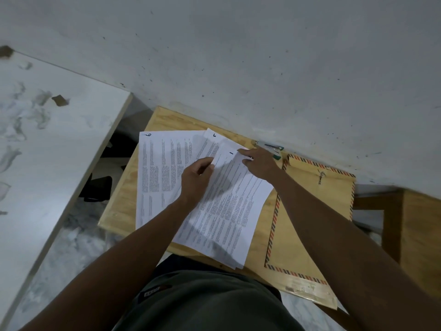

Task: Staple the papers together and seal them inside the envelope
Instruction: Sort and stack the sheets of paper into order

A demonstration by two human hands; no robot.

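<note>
We see printed papers (226, 206) fanned on the wooden desk (124, 204), the top sheets' long axis slanting from the near edge up toward the wall. Our left hand (194, 181) pinches a sheet's top edge; our right hand (259, 163) presses straight fingers on the top corner. The brown envelope (307, 225) lies lengthwise just right, flap end toward the wall, near the stapler (272, 149)

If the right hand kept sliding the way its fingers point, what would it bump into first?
The right hand points left across the top sheet of paper, toward the left hand, which pinches that sheet's far edge. It would probably meet those fingers first; depth is hard to judge.
</note>
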